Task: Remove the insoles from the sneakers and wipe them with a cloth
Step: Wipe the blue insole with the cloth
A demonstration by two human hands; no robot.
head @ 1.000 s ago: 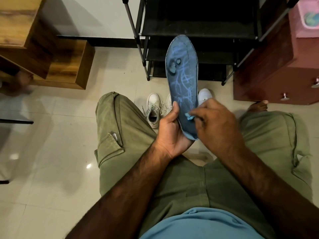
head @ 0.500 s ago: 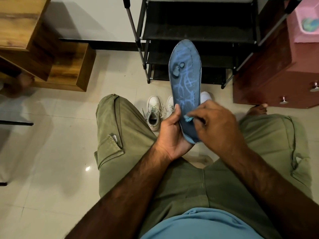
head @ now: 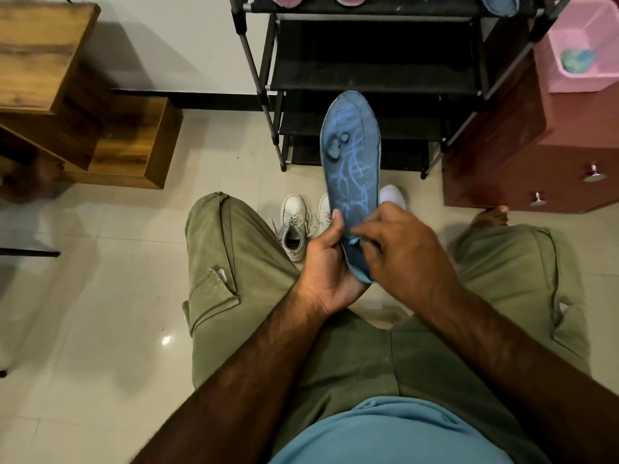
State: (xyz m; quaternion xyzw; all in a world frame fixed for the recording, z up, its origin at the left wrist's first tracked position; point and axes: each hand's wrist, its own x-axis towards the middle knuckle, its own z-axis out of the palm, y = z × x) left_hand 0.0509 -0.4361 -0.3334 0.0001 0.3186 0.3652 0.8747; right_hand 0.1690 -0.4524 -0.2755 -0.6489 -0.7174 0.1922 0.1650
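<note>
Two hands meet on the insole (head: 351, 155): our left hand (head: 326, 262) wraps its heel end, our right hand (head: 405, 249) pinches a bit of cloth (head: 355, 241) against it just beside. Above the grip the toe rises; sneakers (head: 294, 226) lie beyond.

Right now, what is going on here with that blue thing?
A person holds a blue insole out between the knees. The left hand grips its heel end. The right hand pinches a small light-blue piece against its surface; whether that is cloth I cannot tell. Two white sneakers stand on the floor below.
</note>
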